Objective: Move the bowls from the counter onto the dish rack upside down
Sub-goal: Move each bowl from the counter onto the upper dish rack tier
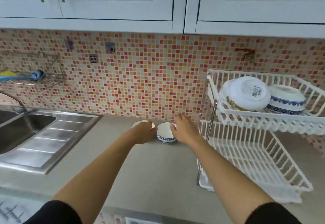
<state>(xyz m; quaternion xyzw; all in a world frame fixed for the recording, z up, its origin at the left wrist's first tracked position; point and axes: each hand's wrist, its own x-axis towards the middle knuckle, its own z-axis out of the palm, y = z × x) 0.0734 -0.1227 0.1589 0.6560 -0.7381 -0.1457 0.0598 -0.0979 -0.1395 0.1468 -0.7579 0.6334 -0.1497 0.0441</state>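
Two bowls stand upright on the counter by the tiled wall. My left hand [145, 133] is over the left white bowl [139, 123] and covers most of it; its fingers curl at the rim. The right bowl [164, 133] is white with a blue patterned band. My right hand [184, 129] is at that bowl's right rim, fingers spread. Whether either hand grips its bowl is hidden. A white two-tier dish rack [263, 120] stands at the right. On its upper tier lie two upside-down bowls: a white one [246, 93] and a blue-banded one [286, 100].
A steel sink [21, 128] with a ribbed drainboard [52, 142] fills the left. The rack's lower tier [249, 160] holds nothing. White cupboards [123, 0] hang overhead. A wall shelf [26, 79] holds a brush.
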